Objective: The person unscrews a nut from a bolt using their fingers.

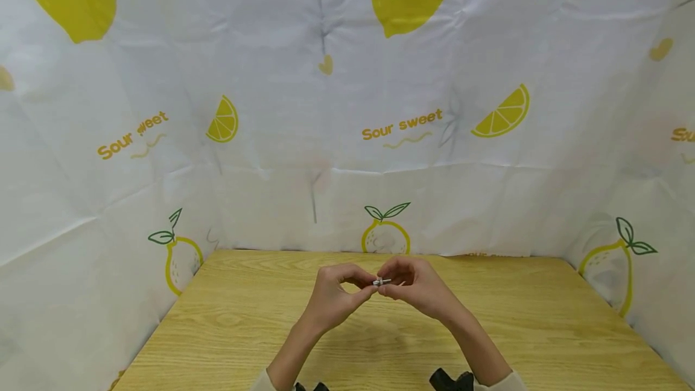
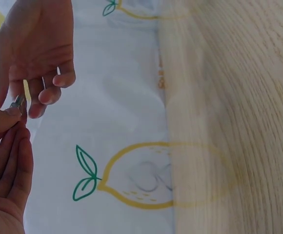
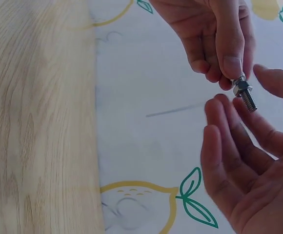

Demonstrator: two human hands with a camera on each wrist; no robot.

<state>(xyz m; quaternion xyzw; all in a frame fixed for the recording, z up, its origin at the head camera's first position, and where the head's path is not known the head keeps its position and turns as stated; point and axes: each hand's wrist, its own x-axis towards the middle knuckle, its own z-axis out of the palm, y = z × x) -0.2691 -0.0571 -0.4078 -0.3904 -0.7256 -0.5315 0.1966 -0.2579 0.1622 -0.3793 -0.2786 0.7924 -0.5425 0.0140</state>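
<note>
A small silver metal bolt (image 3: 249,101) with a hex nut (image 3: 241,88) on its thread is held up above the table. My left hand (image 1: 332,298) pinches its head end between thumb and fingers, which partly hide that end. The threaded end points toward my right hand (image 1: 426,289). In the right wrist view, the right hand's thumb and fingers are spread around the thread, with a gap between them. The index fingertip lies close to the nut; whether it touches cannot be told.
The wood-grain table (image 1: 233,318) lies below both hands. A white cloth (image 1: 282,198) printed with lemons hangs behind the table and along its sides. Dark straps or mounts (image 1: 452,380) sit at the wrists, near light sleeves (image 1: 502,382).
</note>
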